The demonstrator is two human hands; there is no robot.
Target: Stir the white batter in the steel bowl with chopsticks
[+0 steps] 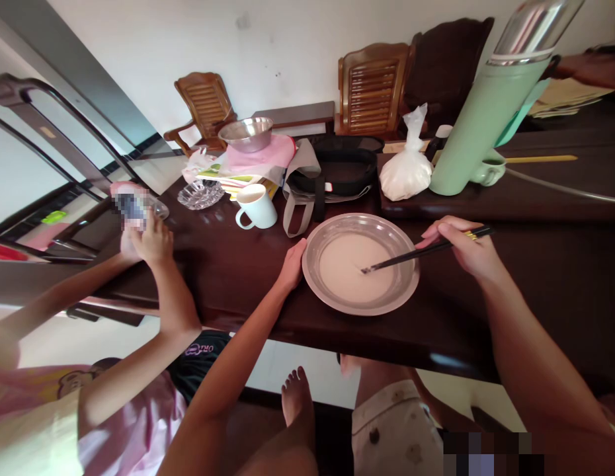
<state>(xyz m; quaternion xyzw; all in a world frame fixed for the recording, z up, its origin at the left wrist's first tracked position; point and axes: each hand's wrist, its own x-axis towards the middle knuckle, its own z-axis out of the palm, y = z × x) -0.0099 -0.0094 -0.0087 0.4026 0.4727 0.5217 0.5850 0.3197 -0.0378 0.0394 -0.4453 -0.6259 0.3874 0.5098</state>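
A round metal bowl [311, 281] sits on the dark wooden table, close to its front edge. Pale, milky batter [354, 254] fills its bottom. My left hand [291, 266] grips the bowl's left rim, its thumb showing at the edge. In my right hand [463, 244] is a pair of black chopsticks [416, 252] with gold bands near the top. Their tips dip into the batter near the middle of the bowl.
Behind the bowl stand a white mug [260, 208], a black-and-grey bag [332, 175], a tied plastic bag of white powder [405, 172] and a tall green thermos [486, 125]. A glass ashtray [201, 195] lies farther left. Another person's hands [151, 238] hold a phone-like object.
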